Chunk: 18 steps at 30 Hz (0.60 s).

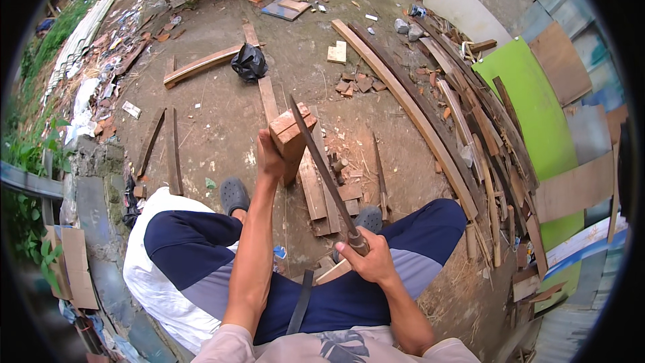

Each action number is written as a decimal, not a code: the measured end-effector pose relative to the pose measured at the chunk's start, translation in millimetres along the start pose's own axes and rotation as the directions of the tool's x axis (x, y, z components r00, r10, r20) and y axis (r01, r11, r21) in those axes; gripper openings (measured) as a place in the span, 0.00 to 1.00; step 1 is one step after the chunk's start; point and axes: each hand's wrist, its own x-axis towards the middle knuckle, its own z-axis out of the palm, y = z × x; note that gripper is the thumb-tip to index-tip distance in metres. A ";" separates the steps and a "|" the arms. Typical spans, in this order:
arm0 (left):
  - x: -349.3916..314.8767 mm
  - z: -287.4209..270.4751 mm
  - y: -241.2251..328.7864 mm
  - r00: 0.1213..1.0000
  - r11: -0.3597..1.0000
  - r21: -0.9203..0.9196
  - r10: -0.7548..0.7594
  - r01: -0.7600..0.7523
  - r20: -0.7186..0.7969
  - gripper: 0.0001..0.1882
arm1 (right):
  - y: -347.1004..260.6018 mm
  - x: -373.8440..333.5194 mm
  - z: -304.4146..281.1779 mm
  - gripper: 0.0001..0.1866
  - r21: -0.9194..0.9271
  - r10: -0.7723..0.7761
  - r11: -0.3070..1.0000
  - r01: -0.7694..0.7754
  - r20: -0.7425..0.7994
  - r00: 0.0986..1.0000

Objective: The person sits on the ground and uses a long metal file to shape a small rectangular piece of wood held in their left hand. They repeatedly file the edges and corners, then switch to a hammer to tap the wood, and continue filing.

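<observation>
My left hand (269,156) is closed around the side of a reddish-brown wooden block (287,136), held upright in front of me with its pale end facing up. A line runs across that end; I cannot tell if it is a cut or a joint. My right hand (371,255) grips the brown handle of a machete (327,176). Its long, narrow, dark blade slants up and left, and its tip overlaps the block's upper end in the head view. Whether the blade touches the wood is unclear. Wooden boards (311,185) lie on the ground beyond my knees.
Long planks (410,107) and a heap of scrap wood lie at the right, beside a green panel (531,101). A black plastic bag (249,63) rests on wood strips ahead. Brick pieces (359,83) are scattered farther off. A white sack (151,255) lies by my left leg.
</observation>
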 end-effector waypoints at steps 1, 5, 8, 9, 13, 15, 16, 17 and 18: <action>1.1 -3.8 -4.9 1.000 1.000 -0.002 0.000 0.000 -0.008 0.47 | 2.4 -3.2 -2.0 0.12 -0.009 -0.005 1.000 0.005 0.008 1.000; 3.0 -6.1 -8.5 1.000 0.999 -0.036 -0.019 0.019 -0.012 0.47 | 7.1 -11.7 -4.8 0.12 -0.013 0.018 1.000 -0.018 0.005 1.000; 3.2 -3.8 -1.6 1.000 0.998 -0.059 -0.026 0.026 0.005 0.48 | 12.6 -14.4 -7.2 0.13 -0.025 0.033 0.999 -0.032 0.023 0.999; 3.6 -3.3 -0.2 1.000 0.998 -0.065 -0.024 0.025 0.012 0.48 | 15.1 -15.8 -7.0 0.13 -0.013 0.038 0.999 -0.038 0.025 0.999; 3.8 -5.7 1.1 0.998 0.992 -0.114 -0.044 0.049 0.040 0.48 | 19.6 -20.3 -4.5 0.13 0.032 0.024 0.999 -0.024 0.001 1.000; 6.1 -8.0 -0.4 0.998 0.995 -0.100 -0.018 0.025 0.068 0.48 | 18.5 -20.5 -3.2 0.13 0.063 -0.020 0.998 0.023 -0.038 0.999; 5.6 -8.0 -1.2 0.999 0.996 -0.081 -0.023 0.026 0.044 0.49 | 16.9 -20.0 -3.0 0.13 0.083 -0.052 0.995 0.057 -0.065 0.997; 4.9 -7.7 -2.1 0.999 0.998 -0.063 -0.028 0.029 0.020 0.49 | 14.7 -19.1 -2.7 0.13 0.102 -0.083 0.990 0.092 -0.092 0.992; 4.9 -6.3 -2.6 0.999 0.998 -0.045 -0.032 0.032 -0.001 0.49 | 10.0 -16.7 -2.2 0.12 0.116 -0.088 0.988 0.100 -0.110 0.990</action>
